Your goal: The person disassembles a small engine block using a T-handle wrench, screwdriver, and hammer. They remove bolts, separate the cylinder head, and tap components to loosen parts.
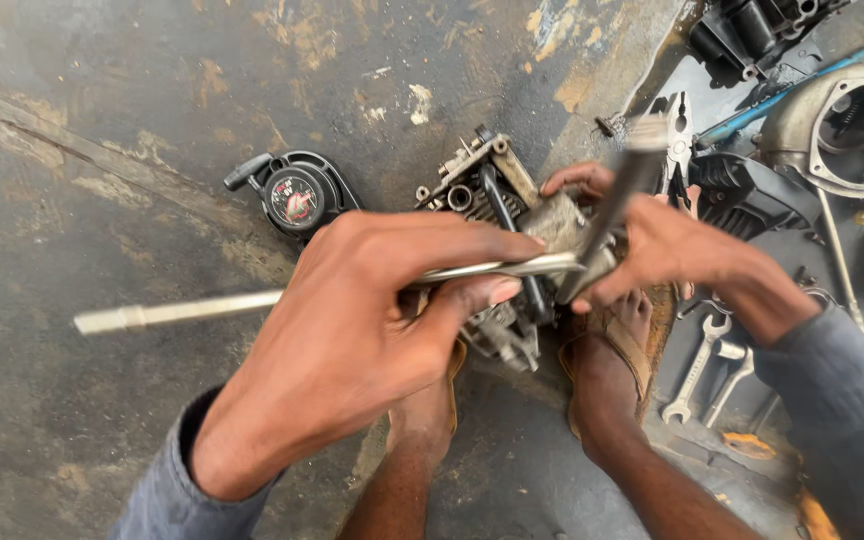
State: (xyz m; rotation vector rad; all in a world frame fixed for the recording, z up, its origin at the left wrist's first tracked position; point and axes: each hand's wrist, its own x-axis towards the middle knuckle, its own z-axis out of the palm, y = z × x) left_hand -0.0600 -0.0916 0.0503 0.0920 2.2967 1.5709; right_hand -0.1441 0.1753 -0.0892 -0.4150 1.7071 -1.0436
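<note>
My left hand [352, 340] is closed on the long silver steel bar [182, 312]; my right hand [667, 250] clamps its socket shaft [617, 200] against the grimy grey engine block [492, 190]. The block, pinned between both sandalled feet, remains assembled, with spanners [702, 365] to its right.

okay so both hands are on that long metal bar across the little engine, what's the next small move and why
Probably a short steady swing of the long bar with the left hand. The bar meets the upright tool at the engine block, the right hand steadies that joint, and both feet brace the block.
</note>
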